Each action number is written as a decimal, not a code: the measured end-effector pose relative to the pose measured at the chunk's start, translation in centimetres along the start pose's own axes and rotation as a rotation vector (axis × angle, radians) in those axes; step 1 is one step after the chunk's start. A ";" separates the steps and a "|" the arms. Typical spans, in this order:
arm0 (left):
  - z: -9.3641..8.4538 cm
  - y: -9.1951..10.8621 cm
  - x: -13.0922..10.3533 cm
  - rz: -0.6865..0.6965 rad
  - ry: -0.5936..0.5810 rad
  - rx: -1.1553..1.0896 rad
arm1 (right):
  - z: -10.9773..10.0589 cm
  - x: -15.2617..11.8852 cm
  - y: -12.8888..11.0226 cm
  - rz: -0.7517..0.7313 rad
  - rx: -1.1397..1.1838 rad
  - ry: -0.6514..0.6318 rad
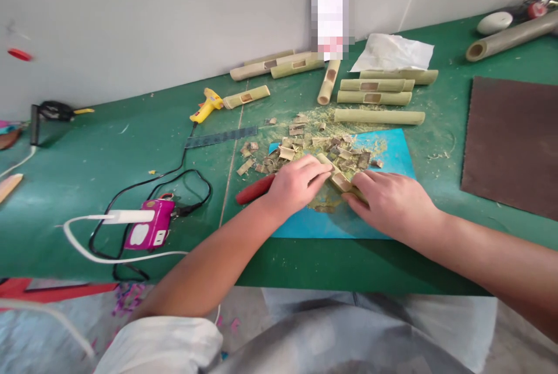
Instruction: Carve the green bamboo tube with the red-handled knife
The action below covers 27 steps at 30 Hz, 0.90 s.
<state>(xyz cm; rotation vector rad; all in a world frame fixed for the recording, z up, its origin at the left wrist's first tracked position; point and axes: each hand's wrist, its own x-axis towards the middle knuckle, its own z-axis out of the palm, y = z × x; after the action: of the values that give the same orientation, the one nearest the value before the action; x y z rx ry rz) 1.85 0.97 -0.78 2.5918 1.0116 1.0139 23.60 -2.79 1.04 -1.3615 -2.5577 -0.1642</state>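
Note:
A short bamboo tube (340,179) with a rectangular opening cut in its side lies slanted over the blue mat (383,230). My right hand (390,200) is closed around its near end, fingers on top and thumb below. Bent fingers of my left hand (297,181) press on the tube beside the opening; their tips are partly hidden. A red handle (255,189) pokes out from behind my left hand, and its other end cannot be seen. Chips of bamboo (288,153) and shavings are heaped just beyond both hands.
Several notched bamboo tubes (370,98) lie at the back. A yellow glue gun (206,105) is at left, its black cord running to a pink power strip (150,224). A brown sheet (510,144) lies right. A blurred upright panel (332,14) leans against the wall.

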 end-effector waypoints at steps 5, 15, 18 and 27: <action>-0.1 -0.2 -0.1 0.019 -0.026 -0.010 | 0.1 -0.1 -0.1 0.001 -0.011 0.020; -0.1 -0.2 -0.4 -0.019 0.006 0.026 | -0.2 0.0 -0.1 0.035 0.003 -0.030; -0.3 0.2 -0.4 -0.004 -0.034 0.045 | -0.2 0.0 -0.2 0.036 -0.001 -0.027; -0.4 -0.2 -0.7 -0.010 -0.039 0.043 | 0.1 -0.1 0.0 -0.022 -0.013 0.083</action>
<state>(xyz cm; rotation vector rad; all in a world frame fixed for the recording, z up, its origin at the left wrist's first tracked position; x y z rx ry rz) 1.17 0.64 -0.91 2.6269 1.0471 0.9462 23.70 -2.87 0.90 -1.3025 -2.5079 -0.2366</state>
